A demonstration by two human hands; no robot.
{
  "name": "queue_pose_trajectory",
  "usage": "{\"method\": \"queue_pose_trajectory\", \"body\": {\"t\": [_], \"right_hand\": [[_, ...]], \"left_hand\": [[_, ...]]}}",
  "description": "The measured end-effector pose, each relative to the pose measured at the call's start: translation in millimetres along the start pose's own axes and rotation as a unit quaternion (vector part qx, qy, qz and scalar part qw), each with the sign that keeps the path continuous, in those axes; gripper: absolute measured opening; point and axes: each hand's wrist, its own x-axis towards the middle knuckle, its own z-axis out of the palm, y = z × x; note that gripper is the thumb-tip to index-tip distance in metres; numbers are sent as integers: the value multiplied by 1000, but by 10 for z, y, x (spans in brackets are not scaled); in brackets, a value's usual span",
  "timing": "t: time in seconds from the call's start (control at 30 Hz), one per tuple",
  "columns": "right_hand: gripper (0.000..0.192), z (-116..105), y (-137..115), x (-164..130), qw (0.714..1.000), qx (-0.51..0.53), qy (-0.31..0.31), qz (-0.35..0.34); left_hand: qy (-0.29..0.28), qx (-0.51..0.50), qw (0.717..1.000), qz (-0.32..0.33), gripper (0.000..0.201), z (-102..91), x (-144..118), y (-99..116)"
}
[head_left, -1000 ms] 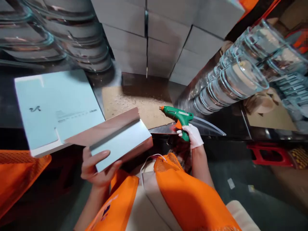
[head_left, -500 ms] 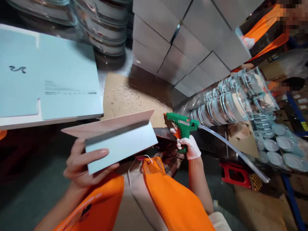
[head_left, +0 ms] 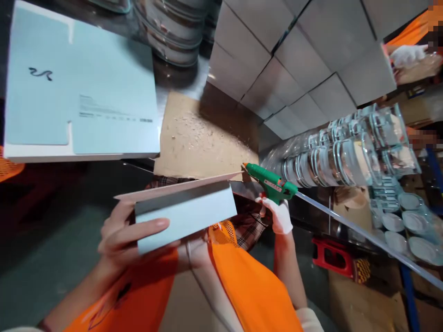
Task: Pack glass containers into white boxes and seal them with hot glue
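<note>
A pale blue cardboard box (head_left: 194, 213) is gripped at its left end by my bare left hand (head_left: 128, 230), thumb on the near face. Its long flap (head_left: 180, 188) stands raised along the far side. My right hand (head_left: 277, 213), in a white glove, is wrapped round the handle of a green hot glue gun (head_left: 273, 180). The orange nozzle points left, right by the flap's right end; whether they touch I cannot tell. A long clear glue stick (head_left: 367, 237) sticks out of the gun's back.
A large pale blue printed carton (head_left: 114, 92) lies at left. Behind the hands is a glue-spotted cardboard sheet (head_left: 204, 143). Stacked white boxes (head_left: 297, 69) stand behind, glass containers (head_left: 325, 161) at right. A red stool (head_left: 332, 258) is below. Another person's gloved hand (head_left: 408, 56) shows top right.
The glue gun's nozzle has come up close to the flap's right end. The flap looks lower and more edge-on. The whole view has shifted, and more of the co-worker's gloved hand shows.
</note>
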Motion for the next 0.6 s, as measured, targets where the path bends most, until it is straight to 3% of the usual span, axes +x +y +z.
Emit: {"method": "queue_pose_trajectory", "body": {"t": [0.07, 0.13, 0.4, 0.6], "right_hand": [[34, -1, -5, 15, 1000, -14, 8, -1], [34, 4, -16, 25, 1000, -26, 14, -1], [33, 38, -40, 56, 998, -39, 40, 4], [35, 7, -67, 25, 998, -34, 58, 11]], "left_hand": [[-1, -19, 994, 108, 25, -3, 130, -29], [-33, -28, 986, 158, 20, -21, 229, -57], [-47, -9, 979, 201, 18, -4, 288, -69], [-27, -21, 984, 177, 24, 9, 287, -139]]}}
